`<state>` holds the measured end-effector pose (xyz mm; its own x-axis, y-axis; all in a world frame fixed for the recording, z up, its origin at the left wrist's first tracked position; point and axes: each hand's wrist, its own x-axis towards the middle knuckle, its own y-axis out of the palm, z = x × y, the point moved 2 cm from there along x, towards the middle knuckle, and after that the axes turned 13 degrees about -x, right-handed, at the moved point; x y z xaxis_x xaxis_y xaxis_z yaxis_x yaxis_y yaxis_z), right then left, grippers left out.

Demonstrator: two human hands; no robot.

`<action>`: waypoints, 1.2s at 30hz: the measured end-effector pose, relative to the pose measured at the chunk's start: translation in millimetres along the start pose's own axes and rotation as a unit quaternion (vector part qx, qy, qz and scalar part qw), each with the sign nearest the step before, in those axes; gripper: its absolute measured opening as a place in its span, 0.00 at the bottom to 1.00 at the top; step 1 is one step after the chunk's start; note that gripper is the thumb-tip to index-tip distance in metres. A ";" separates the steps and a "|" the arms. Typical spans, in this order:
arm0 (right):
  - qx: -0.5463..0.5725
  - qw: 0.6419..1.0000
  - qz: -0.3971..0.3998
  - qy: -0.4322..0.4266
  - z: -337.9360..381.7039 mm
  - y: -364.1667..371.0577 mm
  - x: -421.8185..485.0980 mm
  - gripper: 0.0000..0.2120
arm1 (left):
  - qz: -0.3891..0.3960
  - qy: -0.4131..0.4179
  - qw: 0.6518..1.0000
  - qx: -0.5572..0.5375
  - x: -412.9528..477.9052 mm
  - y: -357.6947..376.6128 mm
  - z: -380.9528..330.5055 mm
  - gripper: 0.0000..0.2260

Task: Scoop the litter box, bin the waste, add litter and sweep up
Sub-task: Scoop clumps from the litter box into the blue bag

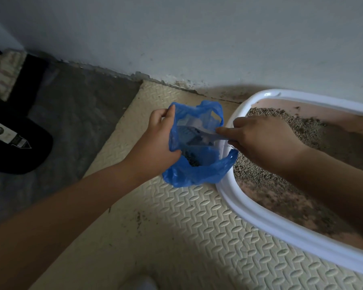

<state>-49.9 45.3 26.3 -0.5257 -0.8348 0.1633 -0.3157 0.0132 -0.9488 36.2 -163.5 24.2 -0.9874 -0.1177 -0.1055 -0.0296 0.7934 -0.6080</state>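
2 hands are gripping: left hand [161,132] the flimsy blue plastic bag [197,176], right hand [260,141] the grey plastic scoop [210,133] beside it; bag sagging is probably risking spills.

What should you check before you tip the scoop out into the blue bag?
1. Mouth of the blue bag held open by the left hand: ok.
2. Head of the scoop inside the bag, right hand gripping its handle: ok.
3. Bag close beside the litter box: ok.
4. Bag free of holes: cannot tell.
5. Mat free of spilled grains: not ok, dark specks lie scattered on it.
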 end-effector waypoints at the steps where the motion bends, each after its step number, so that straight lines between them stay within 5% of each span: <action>1: -0.006 1.000 -0.009 -0.001 -1.3 3.5 -1.2 0.25 | -0.001 0.000 1.000 -0.001 0.2 0.4 -0.1 0.42; 6: 0.010 0.999 -0.034 0.006 -8.2 8.4 -7.2 0.29 | 0.000 0.000 1.000 -0.001 0.6 1.7 -1.3 0.42; 13: 0.066 0.995 -0.068 0.022 -16.9 10.3 -16.3 0.15 | 0.007 -0.001 1.000 -0.004 1.7 2.5 -0.9 0.42; 18: 0.142 0.987 -0.045 0.067 -25.0 15.7 -24.5 0.17 | 0.008 -0.002 1.000 0.002 3.5 6.3 -3.1 0.42; 23: 0.390 0.896 0.071 0.199 -43.1 24.3 -43.6 0.16 | 0.016 -0.005 1.000 -0.006 7.1 13.0 -6.8 0.43; 30: 0.476 0.827 0.094 0.284 -80.6 32.9 -88.6 0.13 | 0.033 0.001 0.999 0.023 14.3 33.5 -18.9 0.43; 36: 0.356 0.847 0.178 0.352 -132.5 51.4 -149.7 0.11 | 0.038 0.000 0.998 0.042 18.4 49.6 -23.7 0.43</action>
<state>-92.1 243.9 -11.0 -0.9076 -0.3093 -0.2839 0.3860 -0.3488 -0.8540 12.9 -112.1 10.8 -0.9863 -0.0588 -0.1538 0.0588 0.7469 -0.6623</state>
